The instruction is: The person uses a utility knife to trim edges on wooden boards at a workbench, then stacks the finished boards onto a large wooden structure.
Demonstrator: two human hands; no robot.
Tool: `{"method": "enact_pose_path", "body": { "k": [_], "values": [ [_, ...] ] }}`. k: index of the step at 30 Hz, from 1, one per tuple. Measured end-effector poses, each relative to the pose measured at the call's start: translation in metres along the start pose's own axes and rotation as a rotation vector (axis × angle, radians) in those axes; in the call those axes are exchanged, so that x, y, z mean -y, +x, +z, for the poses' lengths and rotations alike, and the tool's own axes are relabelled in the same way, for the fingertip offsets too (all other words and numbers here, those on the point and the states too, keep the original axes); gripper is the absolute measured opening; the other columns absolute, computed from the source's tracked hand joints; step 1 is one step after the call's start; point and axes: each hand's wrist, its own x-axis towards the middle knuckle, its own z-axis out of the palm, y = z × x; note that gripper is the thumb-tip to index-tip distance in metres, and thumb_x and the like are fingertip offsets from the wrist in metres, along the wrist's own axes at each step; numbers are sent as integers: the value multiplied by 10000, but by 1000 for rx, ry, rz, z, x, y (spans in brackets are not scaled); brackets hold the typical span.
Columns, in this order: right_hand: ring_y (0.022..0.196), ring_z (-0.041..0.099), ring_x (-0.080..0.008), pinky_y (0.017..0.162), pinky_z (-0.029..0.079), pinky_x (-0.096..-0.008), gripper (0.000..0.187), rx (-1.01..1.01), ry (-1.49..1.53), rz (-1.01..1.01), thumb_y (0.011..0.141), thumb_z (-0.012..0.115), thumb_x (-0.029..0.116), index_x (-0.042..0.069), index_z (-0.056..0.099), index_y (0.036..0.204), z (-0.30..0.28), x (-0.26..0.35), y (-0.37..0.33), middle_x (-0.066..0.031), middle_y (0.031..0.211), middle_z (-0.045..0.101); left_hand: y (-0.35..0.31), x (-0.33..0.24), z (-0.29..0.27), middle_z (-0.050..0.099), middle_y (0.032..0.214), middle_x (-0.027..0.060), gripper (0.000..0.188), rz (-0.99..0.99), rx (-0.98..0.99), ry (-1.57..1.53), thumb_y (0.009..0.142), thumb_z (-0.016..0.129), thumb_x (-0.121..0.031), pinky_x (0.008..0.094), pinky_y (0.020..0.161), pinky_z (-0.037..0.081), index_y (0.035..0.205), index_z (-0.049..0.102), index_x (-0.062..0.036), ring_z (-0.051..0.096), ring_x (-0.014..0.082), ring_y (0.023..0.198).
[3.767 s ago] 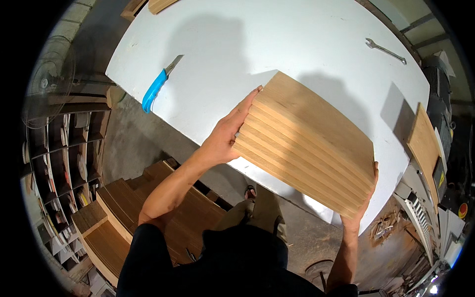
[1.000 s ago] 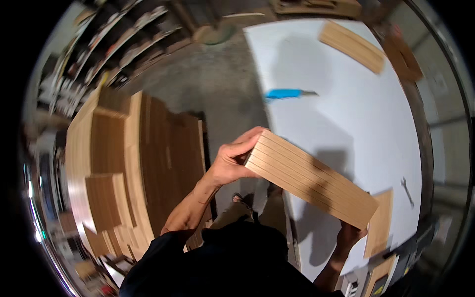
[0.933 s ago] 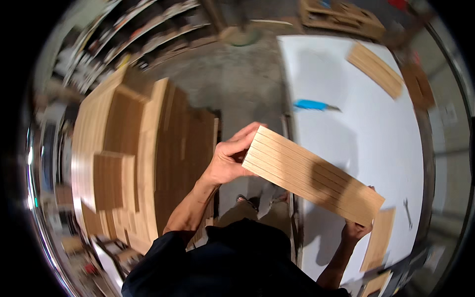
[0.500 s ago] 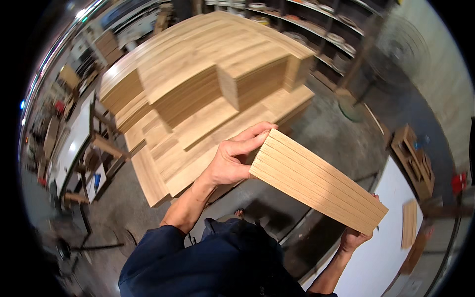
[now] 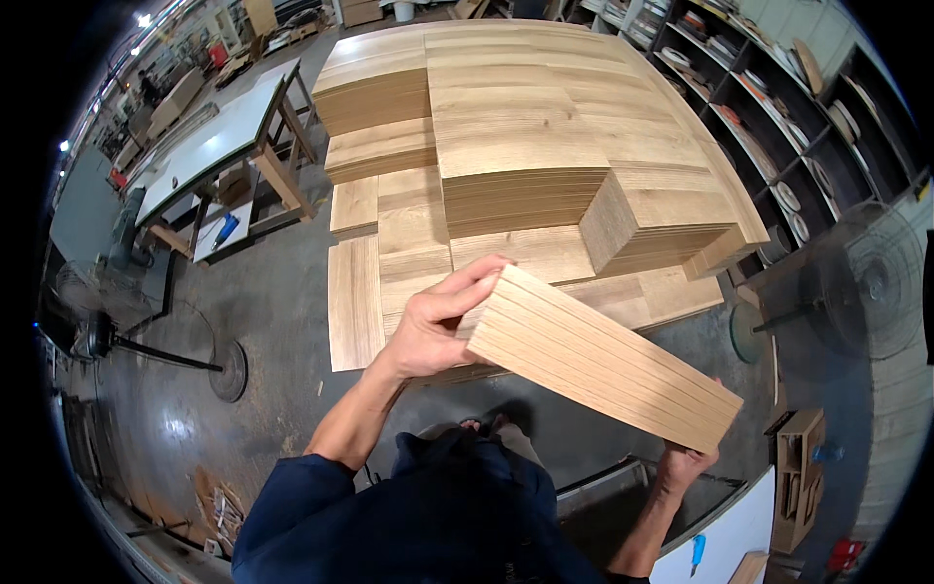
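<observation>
A stack of narrow light-wood boards (image 5: 603, 360), its grooved edges showing, slants across the middle, down toward the right. My left hand (image 5: 433, 321) is closed around its upper left end, fingers over the top corner and thumb below. At the lower right end, my right hand (image 5: 689, 462) grips the stack from beneath; part of that hand is hidden behind the boards. Beyond them stands a large stepped pile of wood-grain boards (image 5: 525, 112), in several heights. The held stack is in front of the pile's near right part.
A white-topped workbench (image 5: 209, 141) with a blue tool (image 5: 227, 230) on its lower shelf is at left. A stand fan (image 5: 102, 336) is nearer; another fan (image 5: 871, 277) is at right by dark shelves (image 5: 744, 102). A white table (image 5: 725, 535) holding a blue cutter (image 5: 698, 555) is lower right.
My view has turned left, so the board pile now appears farther right and the white table lower. Both hands still hold the stack, at nearly the same tilt.
</observation>
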Motion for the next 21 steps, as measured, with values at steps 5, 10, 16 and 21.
{"method": "enact_pose_path", "body": {
  "k": [5,10,16,21],
  "values": [
    [900,605,-134,793,483,-275,328,185,187,183,693,724,-9,-45,631,1005,39,0,28,-80,1004,654,-43,-10,-14,395,1434,156,869,-235,-203,180,587,796,102,340,1050,383,1368,446,-46,414,243,1296],
    [1027,586,-168,891,462,-292,467,514,356,435,703,694,-49,-69,575,1154,90,-6,49,-104,1075,632,-73,0,-25,474,1365,154,827,-462,-498,-69,595,753,153,322,999,445,1349,438,29,514,208,1193],
    [965,599,-152,849,482,-287,425,709,422,633,757,677,-21,-66,579,1168,166,-34,108,-107,1058,645,-53,45,-61,638,1138,114,618,-718,-635,-173,696,723,79,301,894,495,1280,529,18,612,180,1011],
    [843,617,-136,762,499,-279,317,744,427,680,798,683,56,-69,614,1082,225,-65,154,-96,972,671,-21,88,-96,665,1045,73,424,-943,-678,-193,776,713,-22,275,788,501,1186,604,-23,620,150,913]
  ]
}}
